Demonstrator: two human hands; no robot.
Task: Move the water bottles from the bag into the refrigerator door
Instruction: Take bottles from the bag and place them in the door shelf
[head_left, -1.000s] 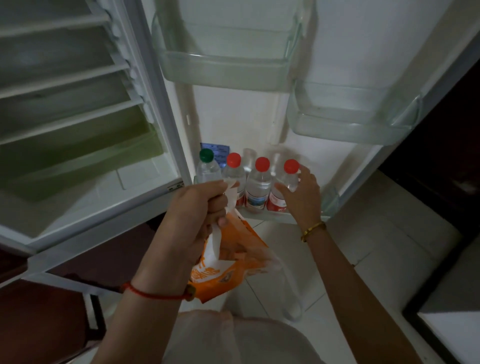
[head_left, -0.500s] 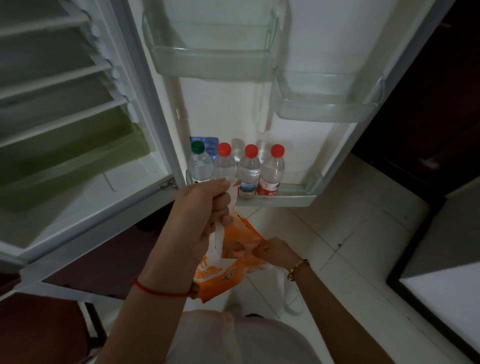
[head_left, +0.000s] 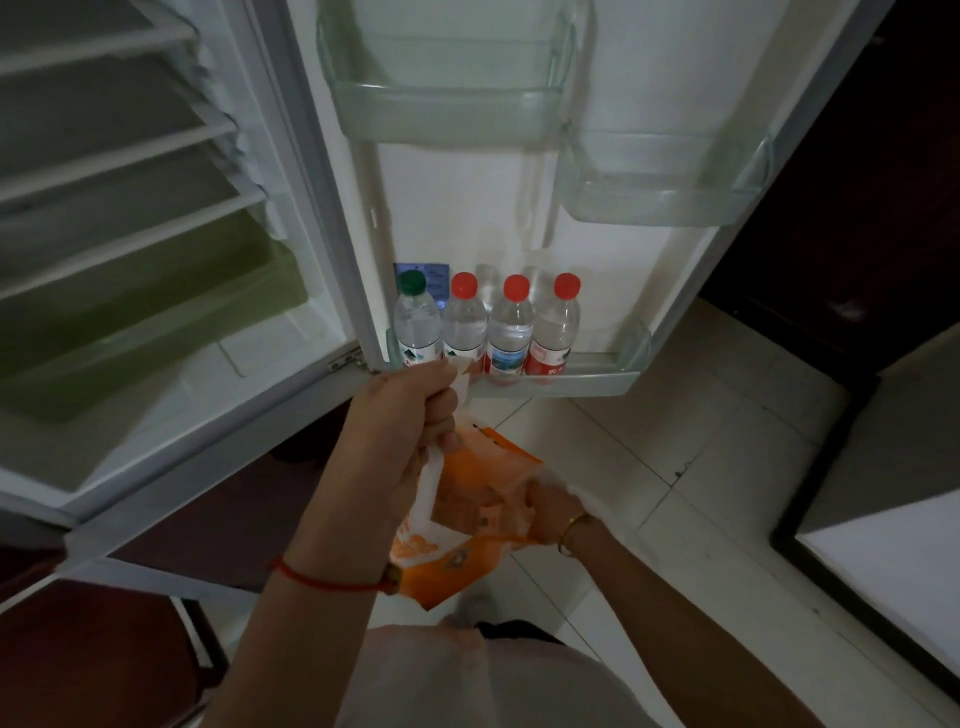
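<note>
Several water bottles stand in a row in the bottom door shelf (head_left: 597, 382) of the open refrigerator: one green-capped bottle (head_left: 415, 325) at the left, then three red-capped bottles (head_left: 511, 327) to its right. Just below the shelf, my left hand (head_left: 410, 415) is closed on the white handles of an orange and white plastic bag (head_left: 457, 525), holding it up. My right hand (head_left: 550, 506) reaches into the bag's opening from the right; its fingers are hidden inside, so I cannot tell what they hold.
Two clear door shelves, the upper shelf (head_left: 447, 104) and the right shelf (head_left: 660, 202), hang above the bottles with nothing in them. The refrigerator's interior with white racks and a green drawer (head_left: 156, 312) lies to the left. A dark cabinet (head_left: 883, 493) stands on the tiled floor at right.
My right hand left the rightmost red-capped bottle on the door shelf, dropped down and went into the bag. My left hand kept holding the bag handles.
</note>
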